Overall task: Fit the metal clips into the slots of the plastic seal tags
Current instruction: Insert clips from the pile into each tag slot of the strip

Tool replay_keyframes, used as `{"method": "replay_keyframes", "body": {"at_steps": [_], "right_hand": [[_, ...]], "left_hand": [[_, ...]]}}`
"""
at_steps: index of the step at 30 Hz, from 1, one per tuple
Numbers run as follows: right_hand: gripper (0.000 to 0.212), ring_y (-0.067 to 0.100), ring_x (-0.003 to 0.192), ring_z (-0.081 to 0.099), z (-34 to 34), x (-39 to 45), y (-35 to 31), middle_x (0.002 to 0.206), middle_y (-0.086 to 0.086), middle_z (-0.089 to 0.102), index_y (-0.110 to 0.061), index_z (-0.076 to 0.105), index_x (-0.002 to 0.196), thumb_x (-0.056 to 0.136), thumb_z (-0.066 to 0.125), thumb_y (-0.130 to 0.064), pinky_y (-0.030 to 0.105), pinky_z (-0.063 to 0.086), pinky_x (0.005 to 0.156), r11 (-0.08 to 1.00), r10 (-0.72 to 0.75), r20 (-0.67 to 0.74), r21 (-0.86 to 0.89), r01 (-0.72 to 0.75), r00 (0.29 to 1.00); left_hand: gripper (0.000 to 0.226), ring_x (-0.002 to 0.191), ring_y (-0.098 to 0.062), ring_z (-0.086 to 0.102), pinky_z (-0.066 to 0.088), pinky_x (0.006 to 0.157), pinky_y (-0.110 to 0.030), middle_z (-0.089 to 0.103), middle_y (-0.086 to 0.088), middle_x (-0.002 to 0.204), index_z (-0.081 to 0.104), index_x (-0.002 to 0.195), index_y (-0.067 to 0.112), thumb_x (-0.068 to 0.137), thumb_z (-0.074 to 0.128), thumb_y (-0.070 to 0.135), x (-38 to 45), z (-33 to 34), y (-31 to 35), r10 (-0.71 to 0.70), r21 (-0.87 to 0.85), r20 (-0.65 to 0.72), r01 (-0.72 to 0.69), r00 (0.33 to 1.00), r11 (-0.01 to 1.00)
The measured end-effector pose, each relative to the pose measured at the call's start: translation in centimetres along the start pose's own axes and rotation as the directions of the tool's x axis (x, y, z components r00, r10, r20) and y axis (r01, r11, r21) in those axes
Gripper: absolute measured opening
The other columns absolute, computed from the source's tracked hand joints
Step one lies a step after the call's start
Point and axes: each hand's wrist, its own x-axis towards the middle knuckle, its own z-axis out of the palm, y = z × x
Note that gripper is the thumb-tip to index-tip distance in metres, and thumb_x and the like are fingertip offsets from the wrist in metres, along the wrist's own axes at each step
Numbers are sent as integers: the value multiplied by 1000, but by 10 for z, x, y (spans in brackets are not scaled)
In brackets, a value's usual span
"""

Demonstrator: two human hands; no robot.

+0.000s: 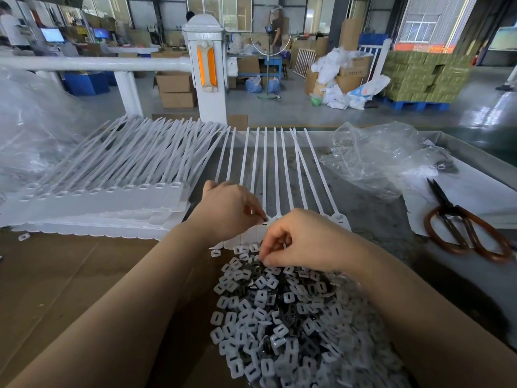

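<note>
Fitting was under way: your left hand [228,210] pinched a metal clip [265,219] at the slot of a seal tag [275,219] mid-tabletop, while your right hand [300,239] pinched another from the clip pile [279,317] near the front edge. Pressing it home likely came next.

Factory floor, manual assembly station in a warehouse-type hall.

Table [363,219] at 6 o'clock holds bulk stock: stacked white seal tags [106,197] at 9, a heap of small clips [279,317] at 6, scissors [461,225] at 3, clear plastic bags [377,158] at 2. Beyond a white railing post [205,68] at 12: polished concrete floor [307,107], cardboard cartons [176,89] at 11, palletised green boxes [419,77] at 1, a standing fan [270,37], computer screens [52,35] at 10, high windows [422,26].
</note>
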Motion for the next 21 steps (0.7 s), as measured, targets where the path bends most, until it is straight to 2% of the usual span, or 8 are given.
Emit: {"method": "replay_keyframes", "body": {"at_steps": [7, 11, 17, 21], "right_hand": [[9, -7, 74, 61, -8, -3, 2, 81, -27, 69, -34, 78, 90, 82, 77, -37, 16, 46, 67, 1000, 3, 123, 15, -5, 992], [14, -13, 66, 55, -11, -3, 3, 71, -34, 62, -36, 77, 94, 81, 79, -39, 8, 40, 58, 1000, -15, 176, 9, 13, 984], [3, -12, 68, 57, -7, -1, 5, 74, -30, 64, -35, 75, 83, 82, 78, -36, 13, 39, 61, 1000, -12, 119, 4, 11, 993], [6, -11, 71, 59, -7, 0, 5, 78, -27, 67, -35, 72, 80, 83, 77, -33, 10, 42, 60, 999, -15, 68, 39, 12, 998]], "left_hand": [[9, 91, -5, 51, 22, 90, -33, 64, 18, 86, 74, 90, 44, 90, 67, 40, 2, 1, -1, -13, -24, 18, 13, 1000, 1000], [10, 89, -4, 51, 25, 91, -35, 66, 18, 86, 74, 89, 45, 90, 67, 38, 3, 1, -1, -2, -31, 28, 3, 1000, 1000], [11, 86, -3, 50, 26, 95, -36, 65, 19, 87, 74, 90, 44, 91, 66, 37, 3, 0, 0, -9, -36, 37, 10, 999, 999], [12, 85, -2, 49, 27, 97, -37, 61, 21, 84, 74, 92, 42, 92, 65, 35, 3, 0, 0, -8, -34, 49, 9, 999, 999]]}}
